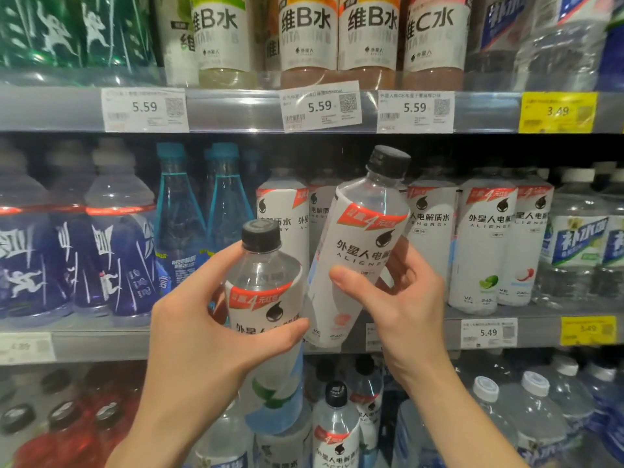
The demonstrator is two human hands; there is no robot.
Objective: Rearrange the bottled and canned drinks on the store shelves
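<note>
My left hand (202, 319) wraps a clear plastic Alienergy bottle (266, 319) around its white sleeve label, thumb across the front, fingers curled behind; the bottle stands nearly upright with a black screw cap and a blue-and-green patch low on the label. Just right of that grip, my right hand (401, 298) pinches a second Alienergy bottle (361, 244) at mid-label, thumb in front, fingers behind. This one tilts, black cap up and to the right, its base just beside the first bottle; I can read "ALIENE" and a red band with "4". Both hold clear liquid. Behind the right grip, matching white-labelled bottles (483, 244) stand in a row on the middle shelf (422, 332), above a tag reading 5.49 (488, 332). Left of my left grip stand dark blue bottles (118, 251). Above, vitamin water bottles (307, 35) sit over 5.59 tags (320, 106).
</note>
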